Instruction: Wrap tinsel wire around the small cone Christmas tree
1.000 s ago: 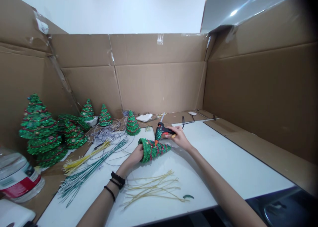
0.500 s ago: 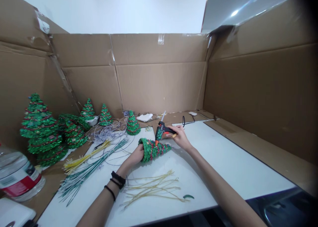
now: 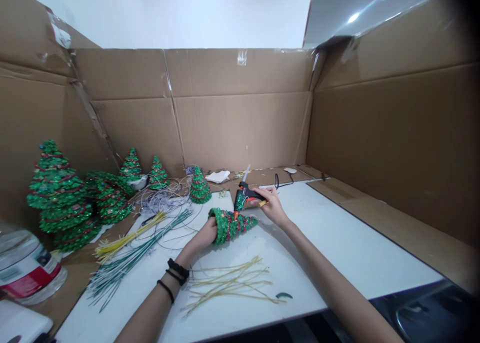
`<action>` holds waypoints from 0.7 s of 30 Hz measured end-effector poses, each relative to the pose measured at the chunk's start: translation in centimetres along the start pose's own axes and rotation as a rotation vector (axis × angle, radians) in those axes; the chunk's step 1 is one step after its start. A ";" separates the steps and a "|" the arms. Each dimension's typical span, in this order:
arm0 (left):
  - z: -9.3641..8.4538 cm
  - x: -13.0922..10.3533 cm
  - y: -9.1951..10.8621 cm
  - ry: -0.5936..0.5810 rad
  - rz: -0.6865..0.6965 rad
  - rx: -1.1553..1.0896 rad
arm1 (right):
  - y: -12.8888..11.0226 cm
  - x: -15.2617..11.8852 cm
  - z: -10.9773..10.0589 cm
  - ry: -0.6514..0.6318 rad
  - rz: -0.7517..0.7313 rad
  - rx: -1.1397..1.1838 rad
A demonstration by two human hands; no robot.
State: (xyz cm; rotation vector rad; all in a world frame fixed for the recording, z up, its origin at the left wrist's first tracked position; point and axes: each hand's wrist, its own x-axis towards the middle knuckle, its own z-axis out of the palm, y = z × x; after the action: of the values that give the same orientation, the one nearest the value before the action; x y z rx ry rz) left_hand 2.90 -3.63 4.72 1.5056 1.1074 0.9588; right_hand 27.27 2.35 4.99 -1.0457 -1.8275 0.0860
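My left hand (image 3: 207, 233) grips a small green tinsel Christmas tree (image 3: 234, 228) by its hollow base, the fingers partly hidden inside it. The tree lies on its side, tip to the right, with red garland around it. In my right hand (image 3: 272, 206) is a black hot glue gun (image 3: 247, 195), a clear glue stick rising from its back end. Its orange nozzle points down and meets the tree's upper side. A yellow stick-like piece also shows by the right fingers. Below the tree, thin yellow strands (image 3: 232, 285) lie loose beside a small dark green curved piece (image 3: 284, 295).
Yellow stems (image 3: 129, 238) and green stems (image 3: 142, 260) lie in bundles at left, with tangled silver wire (image 3: 161, 195) behind. Several finished trees (image 3: 62, 198) stand at left. A large plastic bottle (image 3: 28, 265) is at near left. Cardboard walls (image 3: 240, 118) surround the white table (image 3: 337, 243).
The view shifts very slightly. Both hands, the tree and the glue gun stay almost in place.
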 end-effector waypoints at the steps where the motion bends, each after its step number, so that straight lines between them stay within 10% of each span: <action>1: 0.0 0.0 0.0 -0.004 0.001 0.003 | -0.1 0.0 0.0 -0.002 0.000 -0.003; 21: -0.1 0.0 -0.2 0.013 -0.012 0.009 | -1.7 0.3 -1.1 -0.021 -0.090 -0.088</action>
State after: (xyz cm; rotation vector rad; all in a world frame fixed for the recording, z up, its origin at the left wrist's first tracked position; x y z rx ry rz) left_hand 2.81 -3.63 4.56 1.4999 1.1307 0.9580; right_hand 27.07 1.12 6.60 -1.0248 -1.9088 -0.0376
